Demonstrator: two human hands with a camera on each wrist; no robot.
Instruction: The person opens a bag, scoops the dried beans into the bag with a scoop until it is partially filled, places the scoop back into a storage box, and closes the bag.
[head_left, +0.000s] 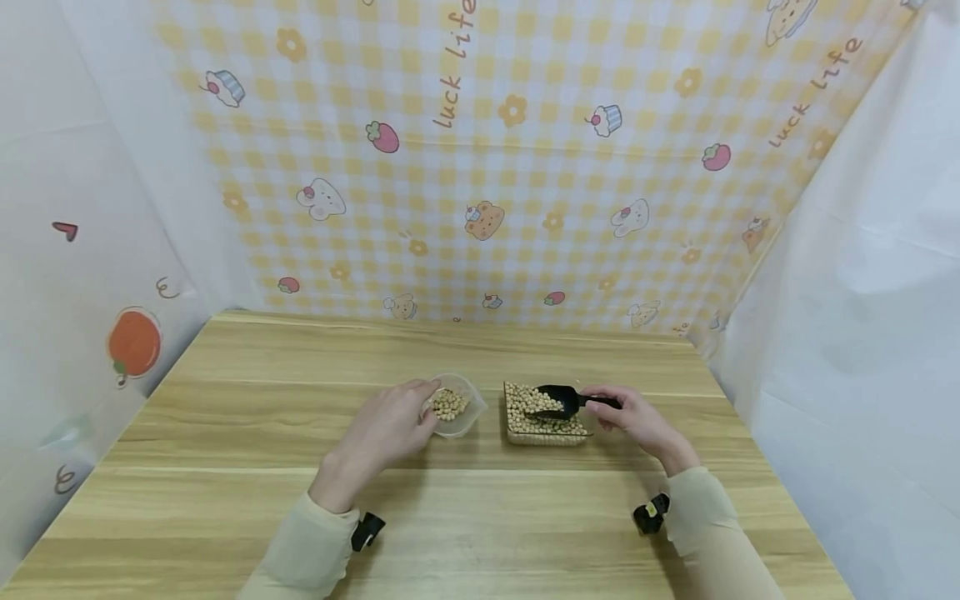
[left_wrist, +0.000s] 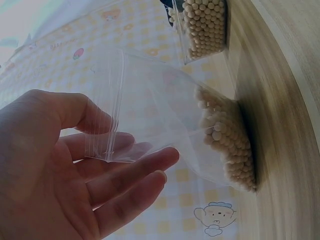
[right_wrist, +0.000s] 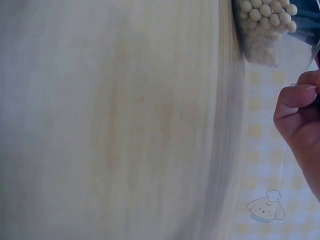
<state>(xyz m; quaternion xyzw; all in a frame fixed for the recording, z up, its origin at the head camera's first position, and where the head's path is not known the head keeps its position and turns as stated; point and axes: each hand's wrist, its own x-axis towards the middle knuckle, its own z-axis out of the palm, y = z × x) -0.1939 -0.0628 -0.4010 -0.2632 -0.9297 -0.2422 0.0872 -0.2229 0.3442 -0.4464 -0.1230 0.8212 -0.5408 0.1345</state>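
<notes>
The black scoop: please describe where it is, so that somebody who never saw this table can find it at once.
On the wooden table, look right of the middle for the clear tray full of pale beans. The black scoop lies over those beans, its handle gripped by the right hand. It is the only dark thing there; the clear bag beside it, held by the left hand, is see-through.

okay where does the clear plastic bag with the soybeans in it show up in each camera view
Head: the clear plastic zip bag of pale beans sits centre, held open by the left hand.
Left wrist: it fills the middle, beans at right.
Right wrist: not in it.
Shared landmark: the clear rectangular tray of beans.
</notes>
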